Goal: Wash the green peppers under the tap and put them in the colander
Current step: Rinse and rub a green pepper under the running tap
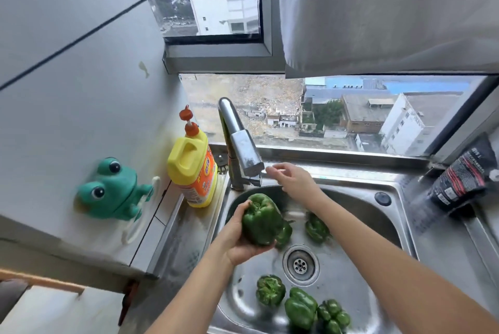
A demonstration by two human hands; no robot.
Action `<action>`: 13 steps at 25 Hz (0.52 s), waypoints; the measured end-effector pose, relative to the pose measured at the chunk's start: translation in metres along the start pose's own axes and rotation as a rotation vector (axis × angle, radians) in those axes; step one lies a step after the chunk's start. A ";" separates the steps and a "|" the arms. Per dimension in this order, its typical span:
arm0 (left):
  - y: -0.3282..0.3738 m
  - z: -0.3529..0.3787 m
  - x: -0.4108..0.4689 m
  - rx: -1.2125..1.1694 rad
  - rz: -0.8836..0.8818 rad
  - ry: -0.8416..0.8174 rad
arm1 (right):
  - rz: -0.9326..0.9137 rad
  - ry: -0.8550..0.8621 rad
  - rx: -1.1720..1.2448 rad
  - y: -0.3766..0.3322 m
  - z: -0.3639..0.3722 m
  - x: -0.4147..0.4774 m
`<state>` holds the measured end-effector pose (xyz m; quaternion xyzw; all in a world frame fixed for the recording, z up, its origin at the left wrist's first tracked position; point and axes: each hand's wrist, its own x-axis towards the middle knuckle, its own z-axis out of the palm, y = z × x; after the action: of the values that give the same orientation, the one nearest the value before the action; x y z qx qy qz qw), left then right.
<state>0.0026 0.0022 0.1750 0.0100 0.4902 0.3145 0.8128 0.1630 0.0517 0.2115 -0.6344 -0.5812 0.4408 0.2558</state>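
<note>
My left hand [237,241] holds a large green pepper [260,221] over the steel sink [351,258], just below the tap's spout [249,160]. My right hand [293,178] hovers with fingers apart beside the spout's tip, holding nothing. No water stream is visible. Several more green peppers lie in the basin: one [285,235] partly hidden behind the held pepper, one [316,228] beside my right forearm, and three near the front edge [270,290], [301,308], [333,316]. No colander is in view.
A yellow detergent bottle with an orange pump [193,168] stands left of the tap. A green frog holder [113,190] hangs on the left wall. A black pouch [464,177] leans at the right. The drain [300,265] sits mid-basin. The window is right behind the sink.
</note>
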 end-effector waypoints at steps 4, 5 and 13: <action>0.004 -0.005 0.002 0.120 0.090 0.069 | 0.173 -0.130 -0.209 -0.029 0.007 0.060; 0.004 -0.007 0.003 0.138 0.100 0.081 | 0.207 -0.150 -0.209 -0.034 0.010 0.063; -0.001 -0.008 0.001 0.224 0.093 0.047 | 0.283 -0.201 0.198 -0.013 0.005 0.071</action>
<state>-0.0033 -0.0009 0.1698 0.1160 0.5403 0.2952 0.7794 0.1476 0.1214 0.2018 -0.6341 -0.4628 0.5885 0.1933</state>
